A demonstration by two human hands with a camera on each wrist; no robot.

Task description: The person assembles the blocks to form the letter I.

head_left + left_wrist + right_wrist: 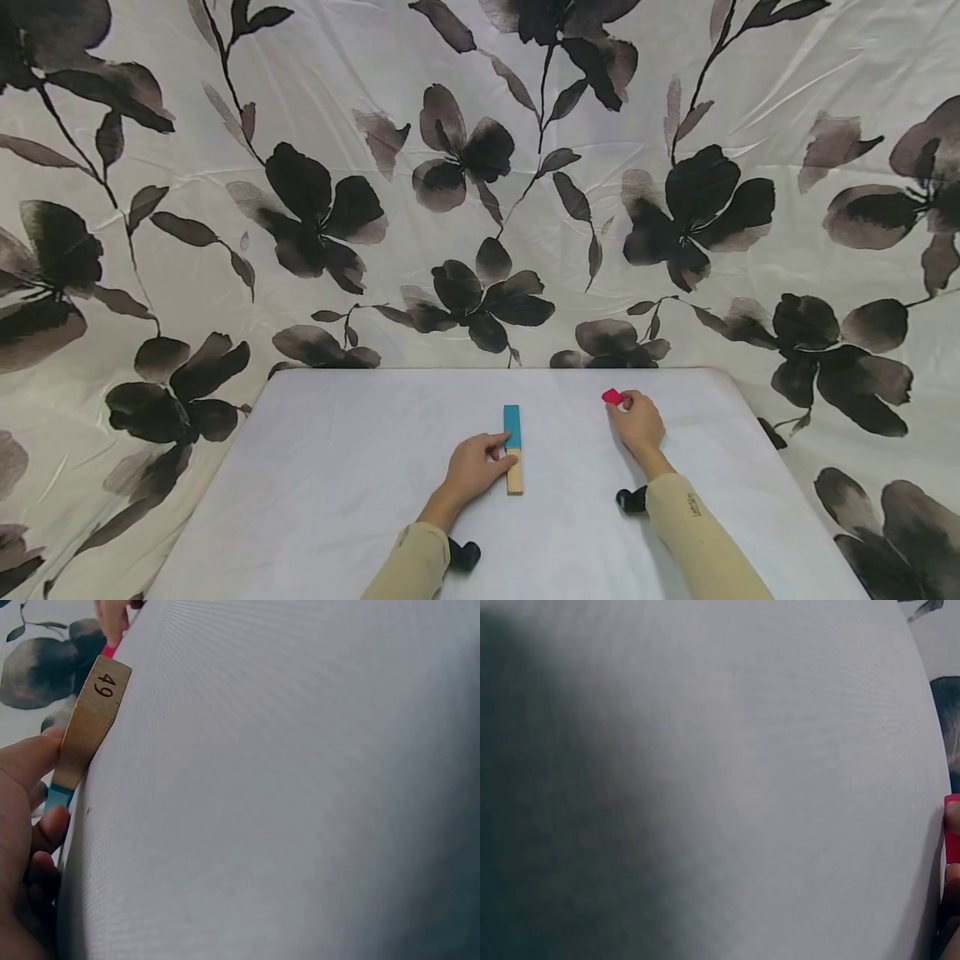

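A: Your left hand is partly spread, index finger touching the blue block, thumb on the wooden block mid-table?
B: Yes, and your right hand pinches the red block near the far edge

Backdrop: one, off-white, cloth-like, lightly creased, faintly glossy along the folds at far right. Printed throughout with large flowers in black and grey-brown, watercolour fashion, on thin dark stems with scattered leaves. Spans the far side from left to right; also visible beyond the left and right edges of the tabletop, as far as the near corners. Tabletop: one, white, plain, straight along the far edge, rounded at the far left and far right corners. Finely textured in the wrist views. Light: even, diffuse, slightly bluish on the tabletop; shadows soft-edged.
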